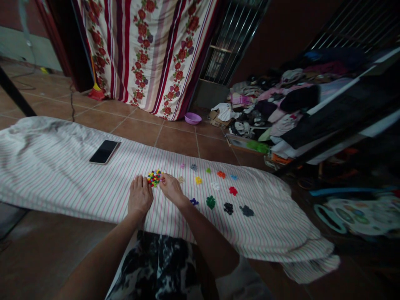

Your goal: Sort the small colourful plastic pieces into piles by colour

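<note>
A heap of small mixed-colour pieces [154, 178], too small to tell whether beads or bricks, lies on a striped cloth [118, 191]. My left hand [140, 196] rests flat at the heap's left edge, fingers stretched out. At its right edge, my right hand [171, 187] has thumb and fingertips pinched together; anything between them is hidden. To the right lie single-colour groups: yellow pieces [198, 180], orange pieces [221, 174], white pieces [215, 186], red pieces [233, 191], dark green pieces [211, 202], black pieces [228, 208], grey pieces [246, 211] and several others.
A phone [104, 151] lies on the cloth at the left. Beyond its far edge are a purple basin [193, 118], a red broom [96, 92] and a flowered curtain [146, 54]. A large pile of clothes [268, 104] stands at the back right.
</note>
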`<state>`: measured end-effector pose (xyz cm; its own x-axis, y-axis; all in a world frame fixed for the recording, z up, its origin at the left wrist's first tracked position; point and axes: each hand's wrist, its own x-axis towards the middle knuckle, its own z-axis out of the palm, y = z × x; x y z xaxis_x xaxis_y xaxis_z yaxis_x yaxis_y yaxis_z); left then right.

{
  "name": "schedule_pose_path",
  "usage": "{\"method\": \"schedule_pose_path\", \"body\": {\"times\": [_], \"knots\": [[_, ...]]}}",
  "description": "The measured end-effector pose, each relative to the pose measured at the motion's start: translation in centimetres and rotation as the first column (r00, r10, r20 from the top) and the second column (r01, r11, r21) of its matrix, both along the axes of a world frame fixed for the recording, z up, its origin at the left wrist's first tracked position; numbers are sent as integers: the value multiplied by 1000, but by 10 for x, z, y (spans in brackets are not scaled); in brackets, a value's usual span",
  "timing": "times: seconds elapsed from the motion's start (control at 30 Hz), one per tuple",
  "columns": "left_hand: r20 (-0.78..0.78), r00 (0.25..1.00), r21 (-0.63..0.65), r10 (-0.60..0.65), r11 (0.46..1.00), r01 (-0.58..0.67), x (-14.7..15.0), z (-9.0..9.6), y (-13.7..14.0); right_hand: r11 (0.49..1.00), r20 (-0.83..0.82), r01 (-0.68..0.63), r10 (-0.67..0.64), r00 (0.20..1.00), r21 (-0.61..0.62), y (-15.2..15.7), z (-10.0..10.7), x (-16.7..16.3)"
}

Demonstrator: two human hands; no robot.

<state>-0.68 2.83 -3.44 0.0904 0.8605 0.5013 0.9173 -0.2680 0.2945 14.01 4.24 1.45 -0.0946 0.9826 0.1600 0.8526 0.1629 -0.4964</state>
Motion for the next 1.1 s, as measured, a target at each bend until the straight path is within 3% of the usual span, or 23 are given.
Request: {"method": "schedule_pose_path", "body": {"times": [0.33,0.6,0.83,1.1], "knots": [[-8,1000,-14,-4,1000,4,0,1,0,999,-33,37,-36,999,36,2,-4,12],[-42,999,2,4,1000,-4,0,0,-1,975,-50,193,-188,981,109,27,3,58],[-55,998,-24,11,1000,-12,1,-2,0,952,76,291,-299,951,96,53,12,91],[-102,994,-21,29,999,-31,2,0,-1,940,205,339,-339,918,36,68,11,101]]}}
